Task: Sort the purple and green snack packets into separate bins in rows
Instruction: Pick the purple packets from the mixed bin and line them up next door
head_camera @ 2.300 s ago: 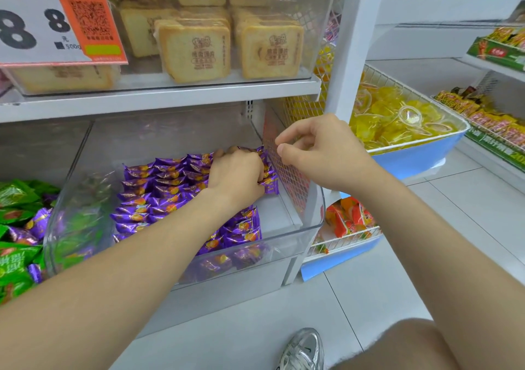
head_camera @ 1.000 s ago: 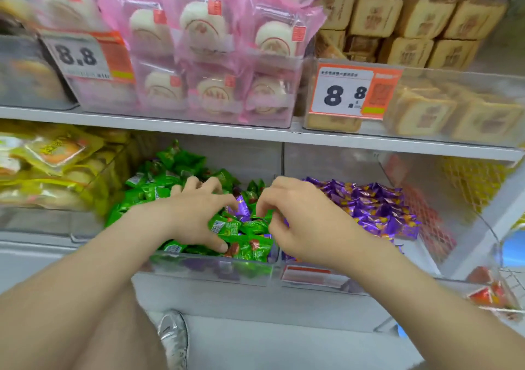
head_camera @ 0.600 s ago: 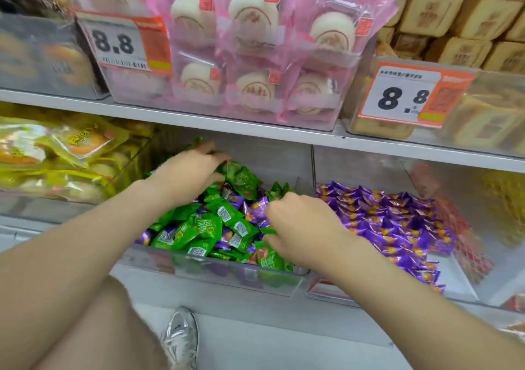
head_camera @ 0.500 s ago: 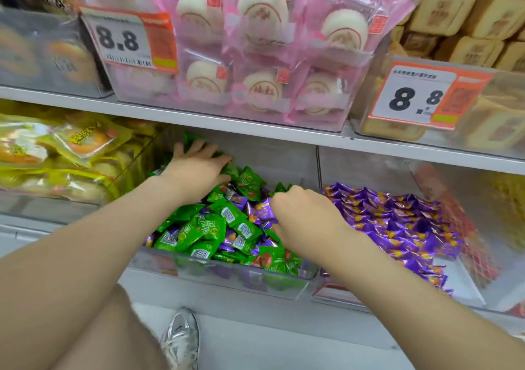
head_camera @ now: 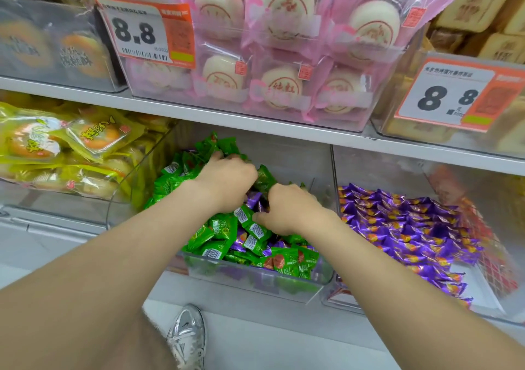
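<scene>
A clear middle bin holds a heap of green packets with several purple packets mixed in. The clear bin to its right holds purple packets laid in rows. My left hand is deep in the middle bin, its fingers curled into green packets at the back. My right hand lies just right of it on the pile. Its fingers curl down among the packets, and what they hold is hidden behind the back of the hand.
A bin of yellow packets stands to the left. The shelf edge above carries pink-wrapped buns, brown cakes and price tags. Below are the floor and a silver shoe.
The view swung left from the purple bin to the mixed bin. Both hands moved into the green heap. The left hand went to the back and curled; the right hand stays near the middle.
</scene>
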